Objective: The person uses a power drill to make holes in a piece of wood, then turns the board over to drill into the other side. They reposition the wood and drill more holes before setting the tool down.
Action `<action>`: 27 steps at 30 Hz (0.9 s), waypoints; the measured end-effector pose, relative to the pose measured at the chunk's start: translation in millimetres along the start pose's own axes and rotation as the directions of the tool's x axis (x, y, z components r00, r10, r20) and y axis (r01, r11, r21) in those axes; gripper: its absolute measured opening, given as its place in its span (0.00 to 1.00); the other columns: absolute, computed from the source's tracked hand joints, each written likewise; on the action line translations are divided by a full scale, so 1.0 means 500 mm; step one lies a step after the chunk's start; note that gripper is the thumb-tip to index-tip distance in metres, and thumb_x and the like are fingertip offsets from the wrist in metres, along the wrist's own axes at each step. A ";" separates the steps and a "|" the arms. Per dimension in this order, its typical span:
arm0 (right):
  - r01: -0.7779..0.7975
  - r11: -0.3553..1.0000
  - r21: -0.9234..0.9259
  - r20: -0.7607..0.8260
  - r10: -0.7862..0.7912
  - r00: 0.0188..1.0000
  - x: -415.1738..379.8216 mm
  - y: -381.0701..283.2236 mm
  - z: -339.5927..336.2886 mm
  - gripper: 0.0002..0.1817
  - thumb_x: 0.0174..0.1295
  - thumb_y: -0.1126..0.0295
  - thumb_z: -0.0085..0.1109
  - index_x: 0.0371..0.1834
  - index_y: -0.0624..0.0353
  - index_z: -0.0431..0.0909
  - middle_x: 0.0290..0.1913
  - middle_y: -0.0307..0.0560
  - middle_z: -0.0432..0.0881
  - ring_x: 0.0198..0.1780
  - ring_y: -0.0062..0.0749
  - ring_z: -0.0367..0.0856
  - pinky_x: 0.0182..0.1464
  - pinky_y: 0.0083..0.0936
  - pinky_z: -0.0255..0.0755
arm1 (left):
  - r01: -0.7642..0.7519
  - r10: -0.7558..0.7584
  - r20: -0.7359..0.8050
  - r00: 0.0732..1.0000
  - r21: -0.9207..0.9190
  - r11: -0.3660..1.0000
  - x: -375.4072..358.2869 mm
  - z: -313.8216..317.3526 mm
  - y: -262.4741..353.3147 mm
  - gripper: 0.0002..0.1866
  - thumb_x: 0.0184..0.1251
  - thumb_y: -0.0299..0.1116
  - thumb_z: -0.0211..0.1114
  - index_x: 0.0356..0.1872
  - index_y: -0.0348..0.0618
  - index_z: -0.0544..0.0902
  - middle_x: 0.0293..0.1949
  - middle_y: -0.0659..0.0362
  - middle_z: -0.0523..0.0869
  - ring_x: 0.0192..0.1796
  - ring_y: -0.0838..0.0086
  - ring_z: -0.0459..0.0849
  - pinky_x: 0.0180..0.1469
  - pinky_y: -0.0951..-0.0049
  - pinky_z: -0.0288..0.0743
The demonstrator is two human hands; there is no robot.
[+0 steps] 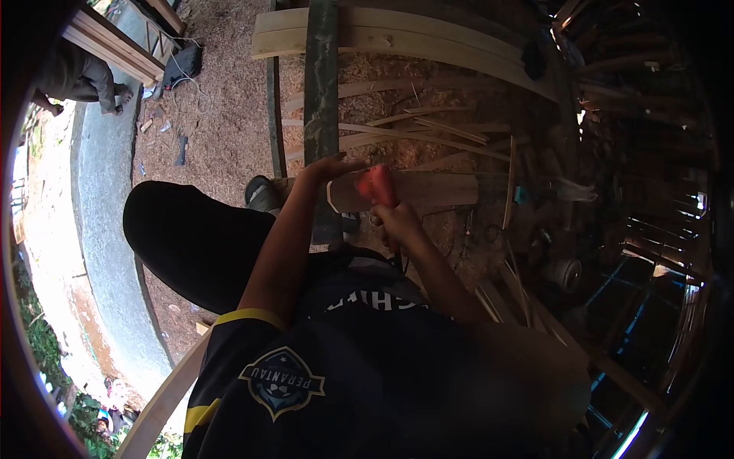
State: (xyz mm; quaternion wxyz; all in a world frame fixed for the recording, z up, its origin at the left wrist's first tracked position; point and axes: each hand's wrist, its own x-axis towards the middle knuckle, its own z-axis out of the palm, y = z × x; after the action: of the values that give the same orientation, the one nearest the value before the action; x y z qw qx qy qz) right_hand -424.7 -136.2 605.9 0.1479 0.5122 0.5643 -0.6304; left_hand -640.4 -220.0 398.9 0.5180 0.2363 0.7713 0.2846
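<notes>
A red power tool (pixel 380 186) is over a wooden board (pixel 443 190) that lies across a dark beam. My right hand (pixel 396 223) is wrapped round the tool's near end. To the left of the tool, my left hand (pixel 336 166) is held palm down with its fingers stretched out towards the tool's head. Whether its fingertips touch the tool or the board I cannot tell. The tool's underside is hidden. The board's rounded left end shows just below my left hand.
The dark upright beam (pixel 321 84) runs away from me under a long plank (pixel 443 38). Thin wood strips (pixel 451 130) lie on shavings beyond the board. A co-worker's leg and foot (pixel 103 83) show at the upper left, beside a black bag (pixel 183 65).
</notes>
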 end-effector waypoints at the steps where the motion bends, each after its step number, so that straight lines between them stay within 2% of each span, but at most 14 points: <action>1: 0.008 1.000 -0.009 -0.007 -0.008 1.000 0.000 -0.001 0.000 0.13 0.69 0.62 0.65 0.33 0.61 0.82 0.24 0.39 0.79 0.18 0.24 0.75 0.21 0.30 0.69 | 0.001 -0.001 0.001 1.000 0.002 1.000 0.000 -0.002 -0.002 0.69 0.53 0.89 0.67 0.79 0.33 0.76 0.77 0.32 0.77 0.82 0.45 0.73 0.83 0.51 0.65; 4: -0.001 1.000 -0.013 0.001 0.001 1.000 0.004 0.007 -0.006 0.12 0.68 0.62 0.65 0.34 0.61 0.83 0.25 0.39 0.80 0.19 0.24 0.76 0.21 0.30 0.69 | -0.047 0.049 0.036 0.998 -0.040 0.998 -0.009 -0.021 0.014 0.69 0.58 0.88 0.64 0.84 0.33 0.69 0.80 0.34 0.74 0.83 0.46 0.71 0.83 0.51 0.66; 6: 0.010 1.000 -0.015 -0.002 -0.010 1.000 0.010 0.018 -0.011 0.12 0.68 0.62 0.65 0.35 0.61 0.83 0.26 0.39 0.81 0.19 0.23 0.76 0.22 0.29 0.69 | -0.016 0.033 0.128 0.991 -0.130 0.991 -0.020 -0.038 0.028 0.68 0.60 0.86 0.64 0.86 0.36 0.65 0.79 0.37 0.76 0.83 0.44 0.72 0.83 0.50 0.66; 10: 0.038 0.999 -0.008 0.004 -0.038 0.999 0.007 0.043 -0.033 0.12 0.68 0.62 0.65 0.39 0.62 0.83 0.28 0.38 0.83 0.21 0.23 0.77 0.22 0.29 0.70 | -0.059 0.058 0.136 0.989 0.003 0.998 0.041 -0.015 -0.084 0.63 0.63 0.81 0.67 0.86 0.40 0.65 0.79 0.41 0.77 0.79 0.42 0.77 0.81 0.48 0.69; 11: 0.043 0.999 -0.005 0.002 -0.043 0.999 -0.003 0.045 -0.038 0.12 0.68 0.62 0.65 0.39 0.62 0.83 0.28 0.38 0.83 0.21 0.23 0.77 0.22 0.29 0.70 | -0.143 0.140 0.033 0.990 0.253 0.957 0.043 0.017 -0.123 0.63 0.59 0.80 0.71 0.85 0.43 0.67 0.81 0.43 0.75 0.80 0.44 0.75 0.82 0.47 0.68; 12: 0.058 0.998 0.004 -0.018 -0.058 0.998 -0.016 0.044 -0.044 0.13 0.68 0.61 0.65 0.39 0.62 0.83 0.27 0.38 0.82 0.20 0.24 0.77 0.22 0.29 0.70 | -0.189 0.244 -0.048 0.969 0.495 0.848 0.035 0.042 -0.145 0.62 0.55 0.78 0.75 0.84 0.46 0.69 0.82 0.46 0.73 0.82 0.47 0.73 0.83 0.46 0.67; 13: 0.073 0.997 0.014 -0.037 -0.072 0.997 -0.030 0.043 -0.049 0.14 0.68 0.61 0.66 0.39 0.62 0.82 0.26 0.39 0.82 0.20 0.25 0.78 0.22 0.30 0.70 | -0.192 0.249 -0.048 0.967 0.500 0.844 0.007 0.056 -0.144 0.62 0.55 0.78 0.75 0.84 0.46 0.69 0.82 0.46 0.73 0.82 0.47 0.73 0.83 0.46 0.67; 15: 0.069 0.998 0.011 -0.058 -0.068 0.996 -0.054 0.046 -0.064 0.14 0.68 0.60 0.66 0.38 0.62 0.81 0.24 0.39 0.81 0.18 0.25 0.77 0.21 0.30 0.69 | -0.223 0.342 0.023 0.940 0.798 0.560 -0.064 0.080 -0.126 0.70 0.46 0.74 0.83 0.85 0.40 0.64 0.83 0.46 0.68 0.86 0.49 0.64 0.86 0.46 0.60; 16: 0.062 0.998 0.003 -0.076 -0.061 0.995 -0.061 0.050 -0.073 0.15 0.68 0.60 0.66 0.38 0.62 0.81 0.22 0.39 0.80 0.17 0.25 0.77 0.20 0.30 0.69 | -0.224 0.345 0.024 0.938 0.802 0.553 -0.082 0.089 -0.109 0.70 0.46 0.74 0.83 0.85 0.40 0.64 0.83 0.46 0.68 0.86 0.49 0.64 0.86 0.46 0.60; 18: 0.069 0.997 0.016 -0.096 -0.067 0.993 -0.068 0.069 -0.089 0.15 0.67 0.59 0.65 0.37 0.63 0.81 0.22 0.41 0.80 0.18 0.27 0.79 0.21 0.31 0.70 | -0.145 0.311 -0.043 0.949 0.819 0.555 -0.105 0.117 -0.073 0.78 0.33 0.73 0.88 0.85 0.36 0.62 0.81 0.44 0.66 0.88 0.49 0.59 0.89 0.45 0.51; 22: 0.109 0.993 0.043 -0.160 -0.101 0.982 -0.059 0.141 -0.119 0.16 0.67 0.59 0.66 0.38 0.64 0.82 0.21 0.42 0.81 0.18 0.29 0.81 0.23 0.32 0.73 | -0.114 0.306 -0.041 0.951 0.875 0.470 -0.116 0.163 -0.043 0.80 0.32 0.73 0.88 0.84 0.33 0.60 0.80 0.42 0.65 0.87 0.46 0.58 0.90 0.45 0.48; 24: 0.101 0.993 0.067 -0.183 -0.087 0.979 -0.066 0.176 -0.136 0.15 0.67 0.60 0.66 0.39 0.64 0.82 0.21 0.41 0.81 0.18 0.28 0.81 0.23 0.32 0.73 | 0.005 0.259 -0.162 0.952 0.856 0.517 -0.123 0.191 -0.042 0.79 0.39 0.70 0.88 0.88 0.36 0.53 0.83 0.43 0.61 0.90 0.49 0.53 0.92 0.48 0.43; 25: 0.095 0.992 0.080 -0.198 -0.077 0.977 -0.072 0.191 -0.142 0.14 0.68 0.61 0.67 0.40 0.63 0.82 0.22 0.40 0.81 0.18 0.27 0.81 0.24 0.31 0.72 | -0.003 0.261 -0.152 0.953 0.858 0.513 -0.124 0.204 -0.048 0.79 0.39 0.70 0.88 0.88 0.36 0.53 0.83 0.43 0.61 0.90 0.49 0.53 0.92 0.48 0.43; 27: 0.134 0.985 0.113 -0.224 -0.106 0.969 -0.085 0.220 -0.151 0.13 0.68 0.62 0.67 0.41 0.63 0.83 0.21 0.39 0.80 0.18 0.26 0.80 0.23 0.31 0.72 | 0.031 0.372 -0.295 0.880 0.817 0.575 -0.132 0.230 -0.057 0.75 0.49 0.69 0.84 0.90 0.37 0.50 0.88 0.42 0.52 0.92 0.49 0.46 0.93 0.49 0.39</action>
State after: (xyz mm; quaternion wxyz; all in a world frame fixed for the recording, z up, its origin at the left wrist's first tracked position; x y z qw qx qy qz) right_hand -286.1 -122.7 591.3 0.0140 0.5511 0.5659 -0.6131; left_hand -511.9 -261.8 388.5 0.1380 0.4489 0.8829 0.0017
